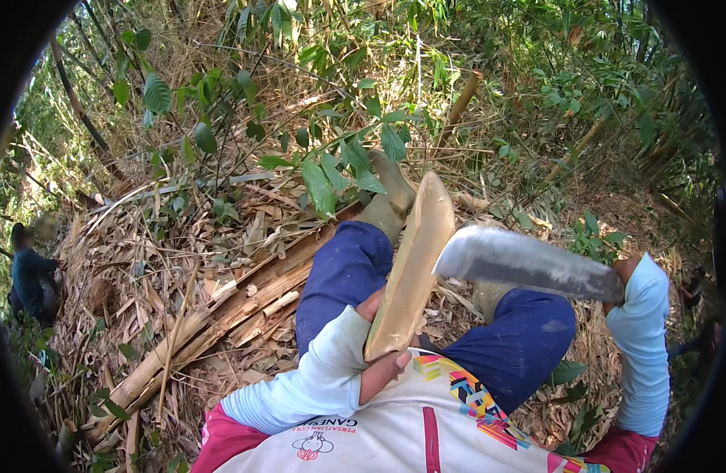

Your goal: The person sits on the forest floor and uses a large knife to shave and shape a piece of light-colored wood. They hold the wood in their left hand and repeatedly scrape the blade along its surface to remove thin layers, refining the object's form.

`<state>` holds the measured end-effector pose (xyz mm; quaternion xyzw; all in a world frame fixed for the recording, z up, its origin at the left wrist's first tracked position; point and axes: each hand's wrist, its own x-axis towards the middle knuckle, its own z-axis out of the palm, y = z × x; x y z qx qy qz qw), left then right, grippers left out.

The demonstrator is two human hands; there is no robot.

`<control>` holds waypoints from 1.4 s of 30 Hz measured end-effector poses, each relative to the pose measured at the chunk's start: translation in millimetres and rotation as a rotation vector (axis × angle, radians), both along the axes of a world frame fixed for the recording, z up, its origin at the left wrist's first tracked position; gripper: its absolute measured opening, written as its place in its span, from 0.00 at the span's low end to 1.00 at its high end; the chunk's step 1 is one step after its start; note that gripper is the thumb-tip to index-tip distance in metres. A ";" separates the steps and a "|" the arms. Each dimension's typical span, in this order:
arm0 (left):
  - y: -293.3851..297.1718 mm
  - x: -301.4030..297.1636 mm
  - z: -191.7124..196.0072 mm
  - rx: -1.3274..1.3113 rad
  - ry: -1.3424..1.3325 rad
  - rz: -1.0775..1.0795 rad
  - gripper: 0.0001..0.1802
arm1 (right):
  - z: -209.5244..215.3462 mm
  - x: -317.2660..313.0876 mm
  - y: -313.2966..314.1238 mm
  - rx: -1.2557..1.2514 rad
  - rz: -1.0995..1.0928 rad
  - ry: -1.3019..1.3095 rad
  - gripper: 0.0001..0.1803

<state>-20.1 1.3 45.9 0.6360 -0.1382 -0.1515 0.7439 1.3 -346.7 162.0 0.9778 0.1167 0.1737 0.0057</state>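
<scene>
My left hand (382, 377) is closed round the lower end of a long piece of pale, shaped wood (411, 272), its thumb at the near end. The wood tilts away from me between my knees and tapers to a blunt point at the far end. In my right hand (627, 273), the handle of a machete (528, 264) is gripped and mostly hidden by the fingers. Its broad blade points left, with the tip beside the right edge of the wood. Whether the blade touches the wood I cannot tell.
Split logs (213, 327) lie on dry leaves at my left. My legs in blue trousers (509, 339) are bent either side of the wood. A leafy branch (331, 169) hangs ahead. Another person (33, 276) is at the far left. A cut stump (461, 106) stands beyond.
</scene>
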 end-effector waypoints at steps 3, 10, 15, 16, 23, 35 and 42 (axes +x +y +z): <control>0.9 0.8 -4.4 -0.255 0.111 0.045 0.37 | -15.1 -1.8 6.2 -0.091 0.108 0.060 0.15; 11.7 6.1 -31.5 -0.506 0.544 0.020 0.37 | -34.1 1.6 40.9 -0.181 0.245 0.138 0.16; 16.4 3.5 -26.8 -0.526 0.595 0.069 0.38 | -38.1 9.9 53.5 -0.177 0.272 0.178 0.15; 18.1 2.7 -31.9 -0.538 0.581 0.054 0.38 | -39.5 11.3 53.2 -0.171 0.266 0.197 0.14; 19.5 -10.8 -17.7 -0.234 0.183 0.044 0.33 | -33.9 18.4 51.1 -0.194 0.232 0.128 0.13; 21.6 -10.4 -25.5 -0.324 0.210 0.022 0.28 | -31.9 17.7 52.4 -0.188 0.265 0.161 0.13; 24.5 -11.8 -23.9 -0.248 0.155 -0.022 0.28 | -29.1 15.9 51.4 -0.172 0.220 0.171 0.14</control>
